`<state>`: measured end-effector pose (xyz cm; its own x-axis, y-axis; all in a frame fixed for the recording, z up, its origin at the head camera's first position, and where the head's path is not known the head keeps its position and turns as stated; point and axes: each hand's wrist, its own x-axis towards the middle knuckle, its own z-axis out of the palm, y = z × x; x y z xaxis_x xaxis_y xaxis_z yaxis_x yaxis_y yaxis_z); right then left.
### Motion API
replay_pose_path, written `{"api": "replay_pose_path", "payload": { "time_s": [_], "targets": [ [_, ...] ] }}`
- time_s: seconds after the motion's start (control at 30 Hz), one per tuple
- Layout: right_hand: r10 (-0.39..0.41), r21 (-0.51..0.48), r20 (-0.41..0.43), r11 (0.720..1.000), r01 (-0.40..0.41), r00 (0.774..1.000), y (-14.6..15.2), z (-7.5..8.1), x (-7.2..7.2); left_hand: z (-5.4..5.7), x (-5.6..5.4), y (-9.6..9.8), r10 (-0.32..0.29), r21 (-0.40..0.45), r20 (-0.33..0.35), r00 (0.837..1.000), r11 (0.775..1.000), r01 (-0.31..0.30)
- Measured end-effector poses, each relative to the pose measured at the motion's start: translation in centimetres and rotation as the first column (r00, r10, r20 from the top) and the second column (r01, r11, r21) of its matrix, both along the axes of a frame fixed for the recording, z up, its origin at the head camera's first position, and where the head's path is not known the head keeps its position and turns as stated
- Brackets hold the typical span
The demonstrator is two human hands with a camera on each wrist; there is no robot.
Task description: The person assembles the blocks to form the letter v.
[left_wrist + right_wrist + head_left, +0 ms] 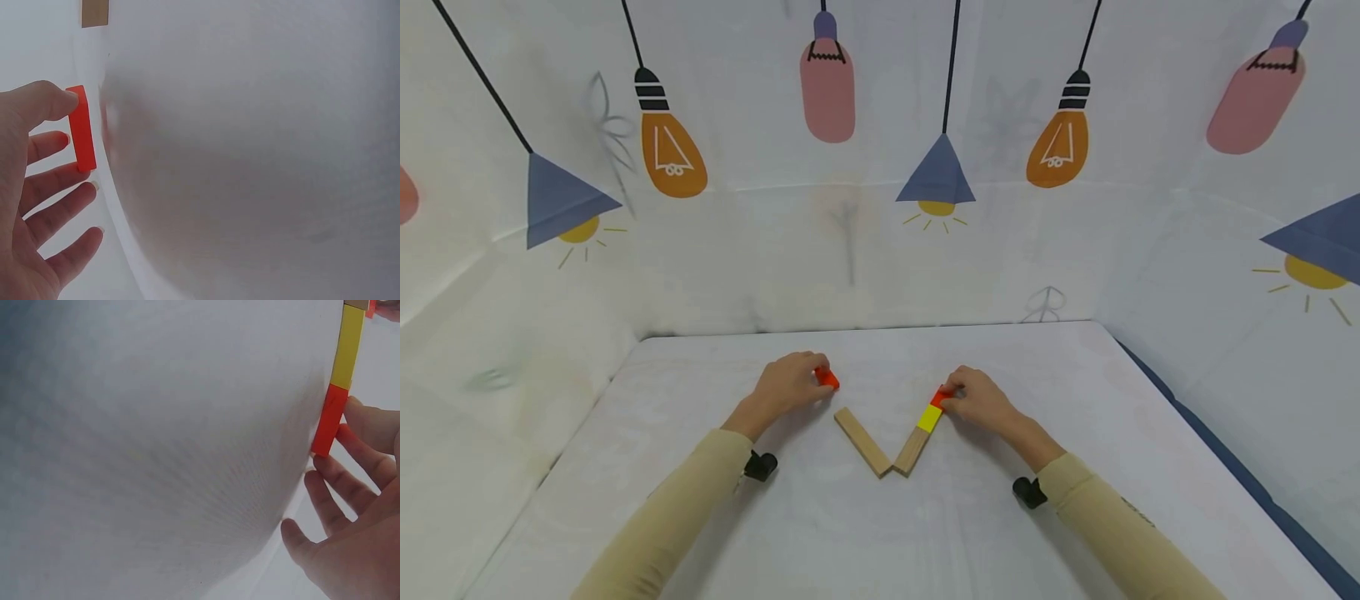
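Note:
My left hand (792,383) pinches a red block (82,131) between thumb and fingertips, just beyond the upper end of a long plain wooden block (862,442). In the left wrist view the other fingers are spread below it. At the right, my right hand (981,402) grips a second red block (330,420) by its side and end. That red block meets the end of a yellow block (929,418), which continues in line from another plain wooden block (912,452). Both wooden blocks lie on the table, their near ends meeting in a V.
A white-covered table (850,542) spreads under the hands. White cloth walls (760,258) printed with hanging lamps and bulbs surround it at the back and sides. A dark camera (762,466) sits at the left wrist, another dark camera (1029,492) at the right.

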<state>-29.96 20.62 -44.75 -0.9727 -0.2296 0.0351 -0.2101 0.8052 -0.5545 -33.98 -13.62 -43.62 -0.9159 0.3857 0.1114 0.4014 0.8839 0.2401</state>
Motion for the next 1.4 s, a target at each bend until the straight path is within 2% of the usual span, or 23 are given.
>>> {"api": "replay_pose_path", "payload": {
  "time_s": [0.4, 0.77, 1.4],
  "targets": [
    [0.022, -0.036, -0.012, 0.999, -0.022, 1.000, 0.2, -0.6, 0.2, -0.5, 0.8, -0.5, -0.007, 0.001, 0.005, 1.000, 1.000, 0.007],
    [0.007, -0.008, -0.012, 1.000, -0.007, 1.000, 0.1, -0.4, 0.2, -0.6, 1.0, -0.6, -0.004, 0.000, 0.033, 0.999, 1.000, 0.004],
    [0.010, 0.004, -0.005, 1.000, -0.010, 1.000, 0.0, 0.2, 0.1, -0.6, 1.8, -0.4, -0.013, 0.012, 0.038, 0.999, 1.000, 0.012]
  ]
}}
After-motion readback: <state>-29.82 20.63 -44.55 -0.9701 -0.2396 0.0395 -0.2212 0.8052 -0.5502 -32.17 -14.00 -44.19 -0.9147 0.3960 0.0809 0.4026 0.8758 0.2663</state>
